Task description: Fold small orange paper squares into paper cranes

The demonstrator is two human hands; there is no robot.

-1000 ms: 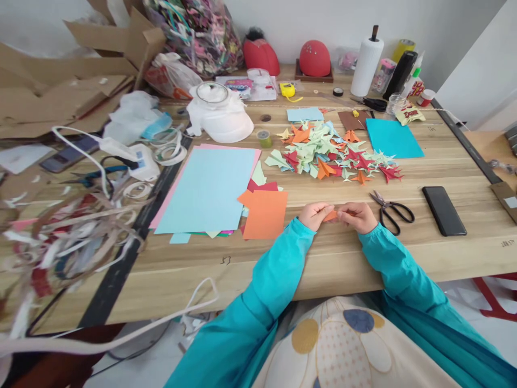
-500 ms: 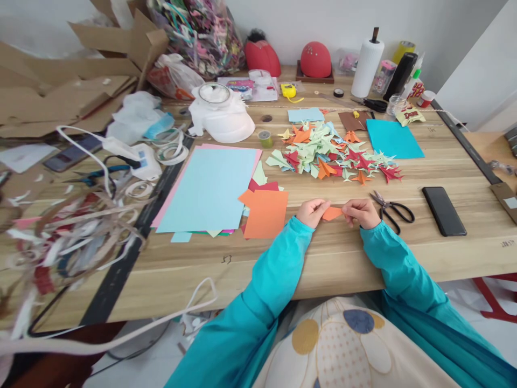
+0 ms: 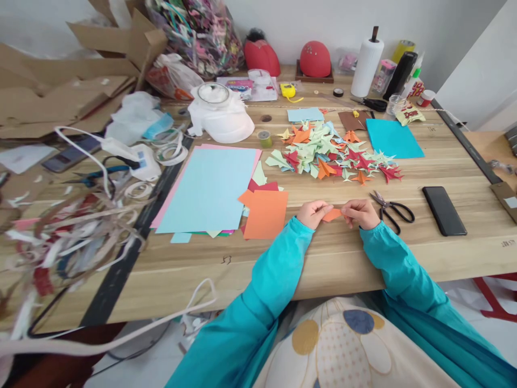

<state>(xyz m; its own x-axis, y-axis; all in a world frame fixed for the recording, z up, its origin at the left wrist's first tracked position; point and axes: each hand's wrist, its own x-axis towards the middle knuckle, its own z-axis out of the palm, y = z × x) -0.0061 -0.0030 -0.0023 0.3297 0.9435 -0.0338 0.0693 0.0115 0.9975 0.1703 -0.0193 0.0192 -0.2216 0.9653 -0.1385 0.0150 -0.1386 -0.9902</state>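
Note:
A small folded piece of orange paper [image 3: 333,215] is pinched between my two hands, just above the wooden table. My left hand [image 3: 312,213] grips its left end, fingers closed. At the other end, the fingertips of my right hand [image 3: 361,213] are closed on the paper. Beyond my hands lies a heap of folded paper cranes [image 3: 323,148] in green, orange, red and blue. Left of my hands are an orange paper sheet [image 3: 266,215] and a stack of large sheets topped by a light blue one [image 3: 210,188]. Black-handled scissors [image 3: 391,210] lie beside my right hand.
A black phone [image 3: 444,211] lies at the right. Behind the heap is a turquoise sheet [image 3: 395,138]. Ribbon scraps [image 3: 81,237], a power strip [image 3: 129,156] and a cardboard box [image 3: 60,91] crowd the left. A white cable [image 3: 161,320] crosses the front left edge.
My left fingers have shifted slightly along the orange paper toward my right hand. Everything else on the table stays where it was.

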